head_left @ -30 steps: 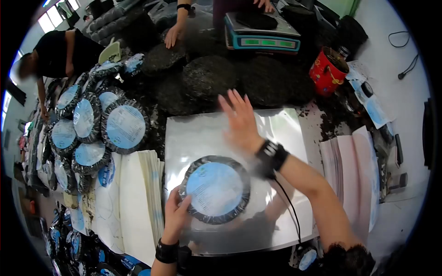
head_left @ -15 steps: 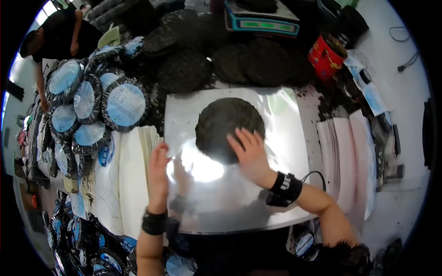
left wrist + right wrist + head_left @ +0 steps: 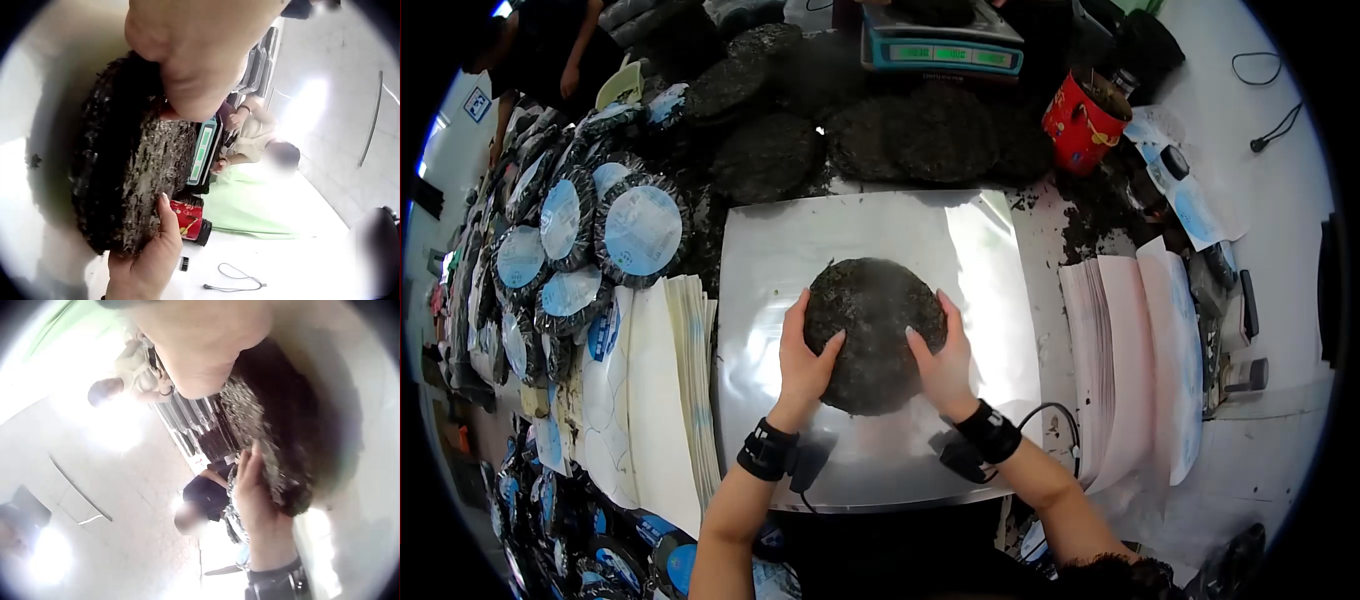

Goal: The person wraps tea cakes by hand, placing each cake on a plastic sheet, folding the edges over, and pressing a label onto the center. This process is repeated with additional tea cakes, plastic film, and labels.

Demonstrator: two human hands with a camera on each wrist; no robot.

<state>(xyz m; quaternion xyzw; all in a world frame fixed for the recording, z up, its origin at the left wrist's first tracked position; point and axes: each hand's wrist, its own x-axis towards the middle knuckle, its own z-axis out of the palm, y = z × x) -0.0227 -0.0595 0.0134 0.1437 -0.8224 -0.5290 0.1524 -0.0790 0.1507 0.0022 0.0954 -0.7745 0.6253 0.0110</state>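
A person's left hand (image 3: 802, 368) and right hand (image 3: 941, 365) grip a dark, round pressed cake (image 3: 874, 335) from opposite sides, fingers curled up its edges and thumbs laid over its top, on the middle of a shiny silver sheet (image 3: 780, 250) spread over the table. Each wrist wears a black strap (image 3: 766, 450) with a small camera, and a black cable (image 3: 1055, 415) loops out from the right one. In the left wrist view the cake (image 3: 128, 169) fills the frame, the near hand a blurred mass above it and the right hand's fingers (image 3: 164, 232) wrapping its far edge; the right wrist view is overexposed and shows little beyond the cake's rough rim (image 3: 275, 444).

Left of the grip lies a stack of white paper (image 3: 662, 380), its printing too small to read, and beyond it a pile of wrapped cakes with pale blue round labels (image 3: 642, 230), the writing illegible. Right of the grip sits a stack of pinkish sheets (image 3: 1135, 340), partly cut off by the lens edge.

Beyond the hands, more bare dark cakes (image 3: 920, 135) crowd the table, their outlines merging. A red tin (image 3: 1085, 125) with a printed pattern stands to the far right. A scale (image 3: 940, 45) with green digits, too blurred to read, is cropped at the top, and another person (image 3: 550, 40) is half out of frame at far left.
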